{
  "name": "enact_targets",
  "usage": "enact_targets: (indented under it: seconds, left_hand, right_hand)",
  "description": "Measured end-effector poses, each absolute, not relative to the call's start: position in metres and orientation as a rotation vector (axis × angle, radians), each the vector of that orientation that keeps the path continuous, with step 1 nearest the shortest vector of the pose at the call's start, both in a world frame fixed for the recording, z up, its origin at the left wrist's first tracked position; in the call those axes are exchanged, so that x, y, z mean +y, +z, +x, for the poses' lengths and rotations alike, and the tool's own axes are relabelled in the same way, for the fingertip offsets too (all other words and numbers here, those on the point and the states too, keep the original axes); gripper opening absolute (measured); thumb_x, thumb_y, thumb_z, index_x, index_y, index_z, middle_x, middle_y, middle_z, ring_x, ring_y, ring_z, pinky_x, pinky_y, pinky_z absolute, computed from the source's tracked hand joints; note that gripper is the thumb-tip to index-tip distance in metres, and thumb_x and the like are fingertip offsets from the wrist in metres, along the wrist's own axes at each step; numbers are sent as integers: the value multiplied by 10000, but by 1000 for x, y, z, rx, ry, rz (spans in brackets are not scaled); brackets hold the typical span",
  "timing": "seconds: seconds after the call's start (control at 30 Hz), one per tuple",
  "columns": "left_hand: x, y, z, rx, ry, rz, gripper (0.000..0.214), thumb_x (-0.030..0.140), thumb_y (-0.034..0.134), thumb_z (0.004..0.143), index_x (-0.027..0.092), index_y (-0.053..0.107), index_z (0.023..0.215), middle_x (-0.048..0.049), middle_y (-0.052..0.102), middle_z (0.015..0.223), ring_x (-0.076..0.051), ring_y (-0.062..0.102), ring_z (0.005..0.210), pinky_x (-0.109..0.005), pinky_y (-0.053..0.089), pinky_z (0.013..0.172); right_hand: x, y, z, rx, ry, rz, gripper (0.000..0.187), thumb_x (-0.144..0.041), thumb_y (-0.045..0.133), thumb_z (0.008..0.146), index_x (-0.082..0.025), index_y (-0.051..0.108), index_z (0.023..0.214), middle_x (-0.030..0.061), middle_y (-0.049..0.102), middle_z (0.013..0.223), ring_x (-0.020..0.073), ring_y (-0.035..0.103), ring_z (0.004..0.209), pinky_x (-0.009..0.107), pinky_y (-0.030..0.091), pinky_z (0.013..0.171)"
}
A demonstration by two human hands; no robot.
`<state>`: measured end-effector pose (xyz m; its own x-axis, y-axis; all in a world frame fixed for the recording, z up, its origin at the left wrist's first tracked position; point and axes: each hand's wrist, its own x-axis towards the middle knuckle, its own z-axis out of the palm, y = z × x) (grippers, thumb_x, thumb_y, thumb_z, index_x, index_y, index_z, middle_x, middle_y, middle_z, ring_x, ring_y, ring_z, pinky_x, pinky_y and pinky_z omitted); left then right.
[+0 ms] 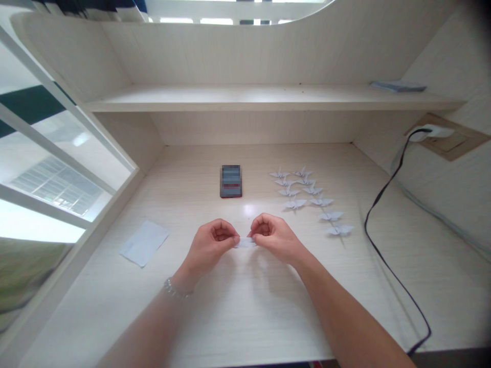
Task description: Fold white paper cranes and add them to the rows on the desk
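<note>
Pinching a narrow folded paper strip (pixel 245 243) at mid-desk: your left hand (pixel 210 246) and right hand (pixel 274 237) are both curled nearly shut, fingertips gripping its ends. Little strip shows between them, so any further crease calls for fine fingertip work. Near left lies a pale paper sheet (pixel 144 243); farther off, a pixelated rectangular object (pixel 230 181); far right, rows of origami cranes (pixel 307 197) — all on the pale wooden desk (pixel 245 312).

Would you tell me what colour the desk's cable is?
The cable is black, in the head view.
</note>
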<state>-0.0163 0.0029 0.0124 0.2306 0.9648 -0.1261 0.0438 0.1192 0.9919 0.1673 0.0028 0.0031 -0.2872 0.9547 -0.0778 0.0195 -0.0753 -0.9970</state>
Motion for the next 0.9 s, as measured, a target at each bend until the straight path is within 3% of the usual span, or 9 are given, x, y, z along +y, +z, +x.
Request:
enact_targets:
  seconds: [0.13, 0.33, 0.6, 0.73, 0.9]
  left_hand:
    - [4, 11, -17, 1124, 944, 1249, 117, 178, 688, 643, 134, 596, 701, -21, 640, 666, -117, 592, 608, -238, 491, 606]
    - [1, 8, -17, 1103, 876, 1335, 125, 194, 671, 655, 148, 623, 760, -35, 661, 714, -134, 615, 655, -237, 494, 610]
    - [2, 14, -18, 1052, 861, 1158, 206, 71, 620, 626, 131, 624, 823, -65, 695, 754, -171, 656, 705, -309, 543, 663]
    - [2, 12, -17, 1028, 902, 1124, 201, 150, 658, 647, 124, 632, 845, -77, 693, 813, -191, 650, 780, -339, 554, 690]
    - [3, 6, -16, 1084, 952, 1187, 191, 180, 683, 651, 131, 626, 827, -53, 688, 745, -164, 649, 699, -300, 549, 662]
  right_hand:
    - [2, 1, 163, -1421, 1446, -1107, 202, -166, 608, 675, -173, 561, 871, 25, 635, 786, 144, 605, 723, 272, 471, 650]
    - [-1, 1, 158, -1484, 1479, -1107, 156, -150, 600, 681, -182, 574, 832, 1, 619, 738, 131, 591, 689, 256, 454, 627]
    - [3, 2, 166, -1414, 1539, -1084, 175, -139, 620, 650, -180, 557, 809, -14, 604, 681, 120, 566, 634, 239, 422, 577]
    - [3, 3, 165, -1403, 1472, -1103, 149, -156, 615, 660, -177, 564, 798, -19, 591, 674, 116, 560, 624, 237, 419, 571]
    - [3, 1, 164, -1422, 1482, -1079, 154, -166, 596, 684, -175, 582, 837, -3, 606, 706, 126, 571, 660, 246, 435, 596]
